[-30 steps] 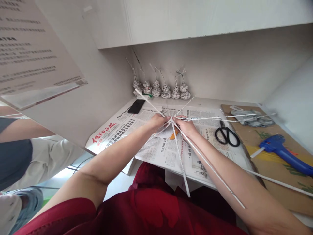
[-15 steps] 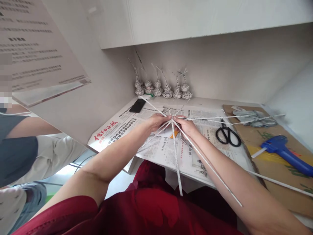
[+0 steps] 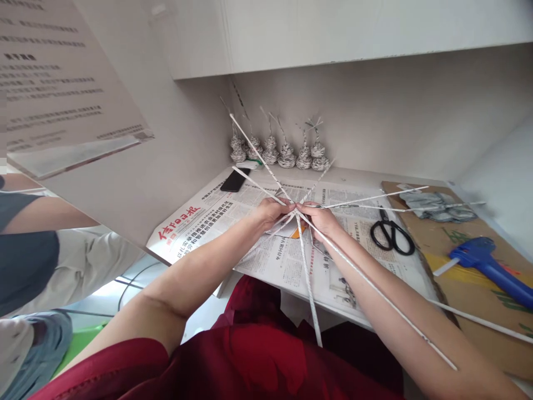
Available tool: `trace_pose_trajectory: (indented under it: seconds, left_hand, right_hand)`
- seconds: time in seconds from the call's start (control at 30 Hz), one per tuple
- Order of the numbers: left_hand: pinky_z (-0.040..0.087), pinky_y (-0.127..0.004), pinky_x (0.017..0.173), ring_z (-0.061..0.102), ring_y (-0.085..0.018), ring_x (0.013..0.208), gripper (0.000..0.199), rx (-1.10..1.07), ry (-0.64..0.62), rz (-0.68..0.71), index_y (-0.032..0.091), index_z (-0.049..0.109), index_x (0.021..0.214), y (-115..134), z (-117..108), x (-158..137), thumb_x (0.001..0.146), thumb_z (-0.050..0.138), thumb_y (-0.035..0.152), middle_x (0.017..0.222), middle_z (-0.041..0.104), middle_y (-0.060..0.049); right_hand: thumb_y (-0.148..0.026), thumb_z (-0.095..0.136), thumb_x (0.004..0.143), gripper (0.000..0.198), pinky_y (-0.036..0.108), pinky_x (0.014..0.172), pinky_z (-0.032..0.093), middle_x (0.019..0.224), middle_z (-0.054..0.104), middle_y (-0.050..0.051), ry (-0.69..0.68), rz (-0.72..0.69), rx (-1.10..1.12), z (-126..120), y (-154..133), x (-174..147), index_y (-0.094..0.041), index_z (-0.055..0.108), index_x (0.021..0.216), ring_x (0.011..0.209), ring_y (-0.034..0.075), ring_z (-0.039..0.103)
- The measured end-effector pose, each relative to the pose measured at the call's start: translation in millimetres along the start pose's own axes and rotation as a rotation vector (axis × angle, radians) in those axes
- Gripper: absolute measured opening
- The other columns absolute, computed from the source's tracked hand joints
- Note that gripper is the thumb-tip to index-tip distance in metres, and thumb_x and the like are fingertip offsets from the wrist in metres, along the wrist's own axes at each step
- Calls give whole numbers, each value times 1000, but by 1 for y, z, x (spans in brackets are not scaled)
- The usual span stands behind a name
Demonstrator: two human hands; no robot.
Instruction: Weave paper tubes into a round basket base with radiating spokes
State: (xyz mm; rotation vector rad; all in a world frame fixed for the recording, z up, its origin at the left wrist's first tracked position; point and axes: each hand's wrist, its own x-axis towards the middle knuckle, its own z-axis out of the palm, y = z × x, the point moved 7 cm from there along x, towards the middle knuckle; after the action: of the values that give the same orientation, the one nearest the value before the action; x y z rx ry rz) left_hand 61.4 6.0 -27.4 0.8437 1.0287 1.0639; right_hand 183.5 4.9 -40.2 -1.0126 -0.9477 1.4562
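Several thin rolled-paper sticks point(image 3: 308, 278) cross at one centre and fan out in all directions above the newspaper-covered table. My left hand point(image 3: 271, 213) pinches the crossing from the left side. From the right, my right hand point(image 3: 320, 216) grips the same crossing, its fingers almost meeting the left ones. One long stick runs down along my right forearm; others point to the back left and to the right. A small card with an orange patch point(image 3: 298, 230) lies partly hidden under the hands.
Several woven paper gourds point(image 3: 287, 155) line the back wall beside a black phone point(image 3: 235, 180). To the right are black scissors point(image 3: 391, 233), a blue glue gun point(image 3: 478, 255) and a grey bundle point(image 3: 437, 205) on cardboard point(image 3: 478, 333). Another person point(image 3: 29, 250) is at far left.
The paper sticks have turned a little in my hands: one now points up past the gourds at the back left, and the one along my right forearm reaches further right. Both hands keep their grip.
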Motion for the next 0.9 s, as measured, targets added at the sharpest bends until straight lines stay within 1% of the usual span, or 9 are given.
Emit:
trace_pose_trajectory:
  seconds: [0.13, 0.2, 0.3, 0.4, 0.5, 0.63, 0.77, 0.9]
  left_hand:
    - [49, -25, 61, 59, -11, 52, 16, -126, -27, -75, 11, 58, 66, -8, 12, 4, 70, 70, 1, 58, 62, -2]
    - [50, -25, 61, 59, -11, 53, 16, -163, -32, -72, 12, 57, 67, -7, 15, 5, 72, 69, 1, 59, 62, -2]
    - [51, -26, 65, 61, -12, 56, 14, -144, -43, -38, 11, 60, 69, -3, 14, 2, 70, 70, 2, 61, 65, -3]
    - [51, -29, 67, 62, -14, 57, 8, -88, -88, -48, 9, 63, 69, -3, 11, -4, 73, 71, 7, 61, 66, -5]
    - [51, -32, 69, 63, -15, 57, 9, -60, -109, -44, 8, 67, 70, -3, 10, -6, 72, 73, 13, 63, 68, -7]
    - [51, -29, 65, 61, -13, 55, 5, -40, -73, -42, 8, 67, 70, -3, 8, 0, 72, 72, 8, 62, 67, -7]
    - [51, -26, 62, 60, -12, 52, 12, -72, -67, -97, 9, 66, 65, -6, 11, 6, 76, 66, 3, 60, 66, -6]
    - [52, -25, 65, 60, -11, 54, 16, -127, -129, -131, 10, 65, 65, -9, 21, 10, 80, 63, 8, 61, 65, -5]
  right_hand:
    - [-35, 85, 47, 38, 23, 38, 33, 46, 55, -5, 21, -2, 93, -3, -4, 1, -20, 51, 56, 38, 9, 45]
    - [-36, 84, 50, 38, 23, 37, 31, 46, 54, -6, 22, -3, 130, -4, -6, 1, -21, 50, 57, 38, 9, 44]
    - [-38, 83, 52, 36, 23, 39, 35, 48, 55, -5, -27, 19, 93, -2, -7, 0, -20, 52, 60, 40, 10, 47]
    - [-39, 84, 52, 37, 24, 41, 39, 50, 58, -4, -56, 13, 21, 1, -8, -2, -19, 55, 63, 42, 10, 49]
    - [-41, 84, 52, 38, 24, 41, 40, 50, 58, -5, -27, -10, 22, 0, -9, -3, -19, 55, 64, 41, 10, 49]
    - [-41, 85, 48, 40, 24, 39, 40, 51, 58, -5, 36, -11, 72, -6, -8, -1, -21, 56, 66, 41, 11, 50]
    - [-40, 86, 46, 41, 23, 43, 42, 53, 60, -4, 30, -78, 47, -8, -10, 3, -20, 56, 64, 46, 11, 52]
    - [-44, 84, 50, 39, 23, 44, 42, 53, 58, -5, 49, -147, 48, -9, -14, 4, -22, 55, 66, 45, 10, 50]
